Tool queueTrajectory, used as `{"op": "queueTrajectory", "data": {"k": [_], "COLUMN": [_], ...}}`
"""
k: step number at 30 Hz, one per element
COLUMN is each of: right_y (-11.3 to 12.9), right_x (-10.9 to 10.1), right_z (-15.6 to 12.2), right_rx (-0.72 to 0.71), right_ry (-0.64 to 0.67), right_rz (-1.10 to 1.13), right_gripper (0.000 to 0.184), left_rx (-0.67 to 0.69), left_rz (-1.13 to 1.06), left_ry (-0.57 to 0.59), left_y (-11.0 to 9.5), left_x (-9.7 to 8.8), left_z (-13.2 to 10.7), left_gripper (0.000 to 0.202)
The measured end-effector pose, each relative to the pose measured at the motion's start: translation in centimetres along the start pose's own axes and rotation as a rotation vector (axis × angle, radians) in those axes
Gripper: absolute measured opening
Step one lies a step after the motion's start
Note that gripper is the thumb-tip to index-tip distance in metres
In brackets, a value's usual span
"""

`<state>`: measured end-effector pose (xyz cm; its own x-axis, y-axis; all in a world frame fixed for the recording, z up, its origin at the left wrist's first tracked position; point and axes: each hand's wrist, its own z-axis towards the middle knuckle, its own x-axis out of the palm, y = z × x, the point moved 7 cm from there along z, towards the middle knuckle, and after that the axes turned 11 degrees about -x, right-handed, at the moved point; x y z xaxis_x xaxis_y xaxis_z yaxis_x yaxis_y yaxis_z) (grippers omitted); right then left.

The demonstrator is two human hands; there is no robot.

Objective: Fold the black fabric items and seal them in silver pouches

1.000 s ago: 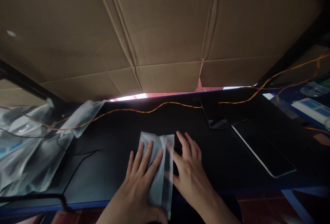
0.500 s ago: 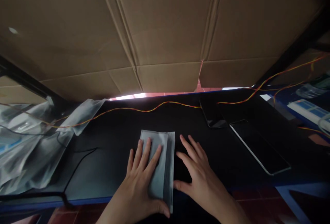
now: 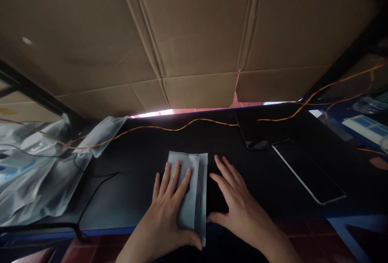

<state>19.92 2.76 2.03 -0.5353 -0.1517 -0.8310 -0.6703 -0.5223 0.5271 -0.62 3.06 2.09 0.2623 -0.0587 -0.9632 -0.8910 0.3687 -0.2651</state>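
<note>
A translucent plastic pouch (image 3: 192,198) with a strip along its right side lies on the black tabletop, near the front edge. Flat across its left part rests my left hand (image 3: 169,202), fingers spread and thumb near the lower right corner. Small dark marks show on the pouch between those fingers. Just right of the pouch is my right hand (image 3: 235,196), its fingers apart and holding nothing. The right thumb comes close to the pouch's edge; whether it touches, I cannot tell.
Two phones, a dark one (image 3: 252,135) and a larger one with a pale edge (image 3: 309,172), lie to the right. A twisted red-yellow wire (image 3: 169,129) crosses the back. Plastic bags (image 3: 45,186) heap at left beside a thin black cable (image 3: 93,194). Cardboard (image 3: 200,32) walls the far side.
The whole view has shifted slightly, so everything sits a little further right. Dark marks now show on the pouch beside the left fingers. Both hands keep nearly the same pose.
</note>
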Motion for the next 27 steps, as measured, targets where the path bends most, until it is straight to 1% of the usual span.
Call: {"op": "queueTrajectory", "data": {"k": [4,8,10,12,14,16,18,20,21,22,23,25,27], "right_y": [1.3,1.7,1.3,0.6,-0.4,-1.3,-1.7,-1.4,-1.2,-0.9,-0.6,-0.1,0.2], "right_x": [0.5,0.9,0.8,0.4,-0.1,-0.8,-1.1,-0.8,-0.6,-0.3,-0.1,0.1,0.0], "right_z": [2.9,5.5,5.7,4.9,3.5,2.2,1.5,1.8,2.2,2.7,3.2,4.0,4.0], "right_rx": [-0.042,-0.057,-0.049,-0.036,-0.01,0.017,0.023,0.008,0.004,0.004,0.008,0.01,-0.006], "right_ry": [0.072,0.064,0.048,0.045,0.02,-0.037,-0.075,-0.055,-0.038,-0.024,-0.019,-0.026,-0.047], "right_rz": [-0.029,-0.042,-0.042,-0.034,-0.017,-0.004,-0.008,-0.026,-0.036,-0.044,-0.052,-0.074,-0.101], "right_gripper": [0.075,0.07,0.076,0.086,0.091,0.088,0.082,0.078,0.077,0.077,0.076,0.076,0.078], "left_rx": [0.036,0.029,0.025,0.044,0.077,0.128,0.194,0.253,0.274,0.291,0.305,0.318,0.322], "left_rz": [0.011,-0.017,-0.01,0.011,0.052,0.1,0.13,0.118,0.1,0.08,0.059,0.03,0.009], "left_ry": [-0.002,0.023,0.011,-0.039,-0.093,-0.122,-0.155,-0.212,-0.238,-0.251,-0.256,-0.244,-0.239], "left_y": [-0.6,-1.0,-1.1,-1.2,-1.4,-1.8,-2.3,-2.9,-3.1,-3.3,-3.5,-3.7,-3.8], "left_x": [-0.1,-0.2,-0.6,-1.4,-2.0,-2.0,-1.7,-1.4,-1.3,-1.2,-1.1,-1.0,-1.1], "left_z": [0.0,0.9,1.3,1.1,0.2,-1.1,-2.5,-3.4,-3.6,-3.7,-3.7,-3.5,-3.3], "left_gripper": [0.161,0.168,0.168,0.163,0.149,0.13,0.098,0.054,0.036,0.025,0.021,0.022,0.022]}}
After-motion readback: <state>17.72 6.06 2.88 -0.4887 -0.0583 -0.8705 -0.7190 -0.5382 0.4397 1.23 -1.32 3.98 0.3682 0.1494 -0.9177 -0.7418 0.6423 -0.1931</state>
